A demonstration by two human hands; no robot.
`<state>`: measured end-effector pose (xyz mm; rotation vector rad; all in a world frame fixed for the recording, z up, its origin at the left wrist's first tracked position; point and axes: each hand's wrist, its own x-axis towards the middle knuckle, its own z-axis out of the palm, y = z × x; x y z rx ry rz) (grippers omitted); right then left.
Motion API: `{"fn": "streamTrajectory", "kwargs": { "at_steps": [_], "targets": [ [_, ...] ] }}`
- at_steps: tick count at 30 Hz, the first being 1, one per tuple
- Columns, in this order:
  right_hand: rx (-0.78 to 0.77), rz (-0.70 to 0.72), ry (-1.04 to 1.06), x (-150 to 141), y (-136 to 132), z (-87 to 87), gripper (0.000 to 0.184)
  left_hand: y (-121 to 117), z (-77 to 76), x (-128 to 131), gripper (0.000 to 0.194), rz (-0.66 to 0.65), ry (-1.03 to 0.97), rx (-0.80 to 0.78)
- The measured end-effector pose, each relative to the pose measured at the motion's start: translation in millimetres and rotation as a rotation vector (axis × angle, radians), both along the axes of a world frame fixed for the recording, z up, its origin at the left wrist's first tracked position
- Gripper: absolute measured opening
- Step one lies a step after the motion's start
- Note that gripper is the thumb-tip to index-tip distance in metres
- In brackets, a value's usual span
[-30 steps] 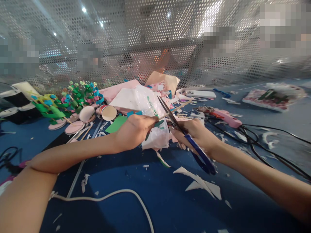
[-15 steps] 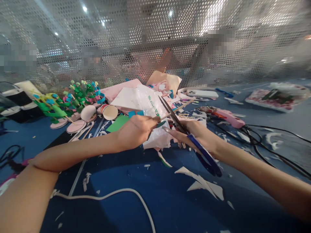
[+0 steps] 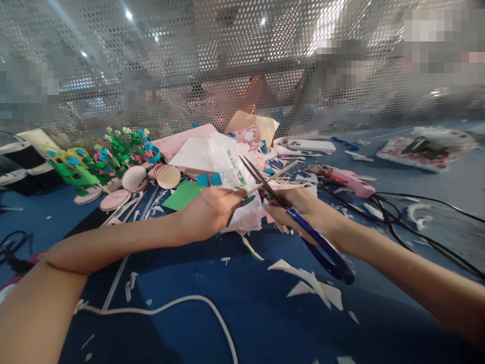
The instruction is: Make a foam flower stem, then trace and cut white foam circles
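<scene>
My left hand (image 3: 208, 212) is closed in a pinch on a thin wooden stick (image 3: 278, 173) with a small green paper piece (image 3: 247, 200) at the fingertips. My right hand (image 3: 303, 210) grips blue-handled scissors (image 3: 322, 245) near the pivot, with the handles hanging down toward me. The blades (image 3: 257, 179) are slightly apart and cross the stick just right of my left fingers. Both hands hover over a crumpled clear plastic bag (image 3: 235, 172) on the blue table.
Paper-craft trees (image 3: 94, 167) and paper cups (image 3: 168, 176) stand at the left. A pink glue gun (image 3: 350, 182) with black cables (image 3: 409, 227) lies at the right, a phone (image 3: 310, 145) behind. White cable (image 3: 170, 306) and paper scraps (image 3: 310, 283) lie near me. Perforated metal screen behind.
The scissors have tilted, their handles dropping lower and to the right. Both hands stay together on the stick with only small shifts.
</scene>
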<state>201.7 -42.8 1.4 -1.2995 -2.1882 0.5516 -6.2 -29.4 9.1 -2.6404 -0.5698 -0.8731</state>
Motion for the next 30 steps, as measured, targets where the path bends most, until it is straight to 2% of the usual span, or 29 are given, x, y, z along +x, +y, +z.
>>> {"fn": "streamTrajectory", "kwargs": {
  "at_steps": [10, 17, 23, 30],
  "targets": [
    [0.042, 0.005, -0.102, -1, -4, 4.9, 0.021, -11, 0.0, 3, 0.027, 0.061, -0.008, 0.056],
    [0.010, 0.012, -0.089, -1, -5, 4.7, 0.018, -18, 1.0, 6, 0.027, 0.072, -0.058, -0.004],
    [0.065, -0.053, -0.146, -6, -8, 3.3, 0.019, -20, 0.8, 6, 0.027, 0.087, -0.066, 0.001],
    [0.095, -0.189, -0.278, -11, -9, -3.6, 0.017, -17, -6.5, 5, 0.025, 0.091, -0.065, 0.029]
  ]
}}
